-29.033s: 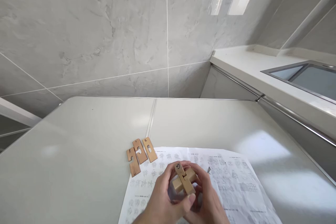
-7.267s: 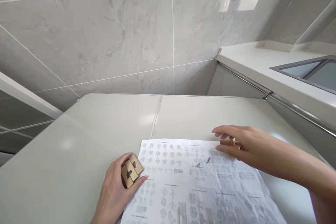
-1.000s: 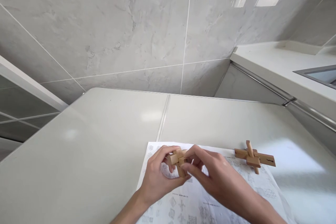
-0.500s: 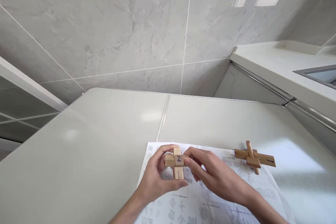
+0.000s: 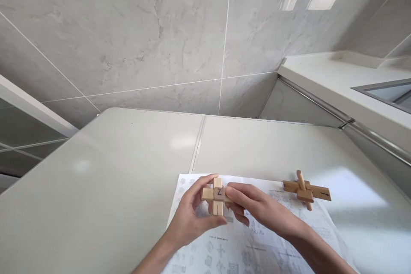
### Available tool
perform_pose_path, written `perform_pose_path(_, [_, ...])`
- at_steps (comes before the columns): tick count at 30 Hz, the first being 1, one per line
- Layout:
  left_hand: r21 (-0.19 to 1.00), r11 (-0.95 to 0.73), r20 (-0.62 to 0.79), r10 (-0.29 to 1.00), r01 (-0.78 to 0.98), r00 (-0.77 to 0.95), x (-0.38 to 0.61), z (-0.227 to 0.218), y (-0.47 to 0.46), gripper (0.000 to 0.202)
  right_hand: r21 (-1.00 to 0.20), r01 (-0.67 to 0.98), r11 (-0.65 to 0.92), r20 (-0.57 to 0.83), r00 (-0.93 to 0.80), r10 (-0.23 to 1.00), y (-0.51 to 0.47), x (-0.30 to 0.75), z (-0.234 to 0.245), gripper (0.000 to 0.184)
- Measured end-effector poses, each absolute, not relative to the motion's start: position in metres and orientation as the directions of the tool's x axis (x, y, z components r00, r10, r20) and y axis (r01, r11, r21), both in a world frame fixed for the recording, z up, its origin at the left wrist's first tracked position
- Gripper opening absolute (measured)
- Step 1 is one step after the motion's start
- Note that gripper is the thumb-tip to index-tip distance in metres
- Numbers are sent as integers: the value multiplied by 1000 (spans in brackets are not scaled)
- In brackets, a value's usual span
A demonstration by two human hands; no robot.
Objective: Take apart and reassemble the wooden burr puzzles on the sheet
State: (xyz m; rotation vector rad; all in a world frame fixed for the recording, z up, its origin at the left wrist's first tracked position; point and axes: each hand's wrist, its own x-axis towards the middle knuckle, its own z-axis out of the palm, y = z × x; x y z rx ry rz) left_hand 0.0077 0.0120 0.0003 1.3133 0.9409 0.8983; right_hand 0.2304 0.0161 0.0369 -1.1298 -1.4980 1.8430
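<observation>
Two bare hands [image 5: 189, 215], slender fingers [image 5: 199, 184], bare forearms [image 5: 316, 242]

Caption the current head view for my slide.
Left hand and right hand hold a pale wooden cross marked 2 over a printed sheet; a darker cross lies to the right.

one head-worn view, facing forward and down, near above table [image 5: 128, 171], tiled wall [image 5: 128, 43] beyond

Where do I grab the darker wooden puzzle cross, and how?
Probably pinch the darker wooden puzzle cross by its flat, black-marked arm, coming from the right: that arm points right, sticking out well past the crossed middle.
</observation>
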Motion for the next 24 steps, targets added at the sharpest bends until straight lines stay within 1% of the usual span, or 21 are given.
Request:
perform_pose_path(2, [995, 95, -100, 949, 31, 300, 10, -2, 14, 79, -931, 20, -365, -335, -447, 829, 9, 231, 30, 54])
perform_pose_path(4, [992, 109, -121, 964, 65, 238, 13, -3, 15, 66, -836, -155, -526, -444, -371, 815, -2, 235, 20, 50])
perform_pose_path(6, [988, 113, -132, 971, 104, 198, 15, -4, 17, 50, -720, -319, -617, -528, -326, 784, -16, 241, 10, 47])
perform_pose_path(9, [979, 133, -163, 965, 152, 204, 16, -5, 18, 40, -609, -532, -588, -587, -196, 785, -34, 254, -4, 45])
perform_pose_path(11, [975, 131, -171, 960, 180, 223, 17, -4, 18, 37, -578, -623, -527, -604, -107, 789, -40, 261, -10, 43])
perform_pose_path(13, [971, 114, -162, 960, 211, 230, 17, -3, 18, 35, -588, -660, -467, -600, -31, 799, -41, 267, -15, 39])
perform_pose_path(15, [968, 93, -148, 962, 235, 230, 18, -1, 18, 33, -624, -659, -420, -579, 29, 815, -38, 271, -17, 37])
perform_pose_path(17, [965, 79, -137, 965, 250, 225, 19, 2, 17, 31, -650, -661, -376, -551, 68, 832, -35, 273, -17, 35])
perform_pose_path(19, [964, 70, -128, 968, 256, 218, 19, 4, 17, 30, -648, -683, -338, -532, 88, 842, -34, 271, -15, 35])
perform_pose_path(21, [962, 65, -125, 969, 264, 215, 20, 4, 17, 29, -632, -696, -341, -535, 73, 842, -35, 266, -11, 37])
perform_pose_path(24, [958, 48, -114, 969, 283, 220, 21, 5, 18, 29, -638, -640, -430, -538, -29, 842, -41, 255, -4, 41])
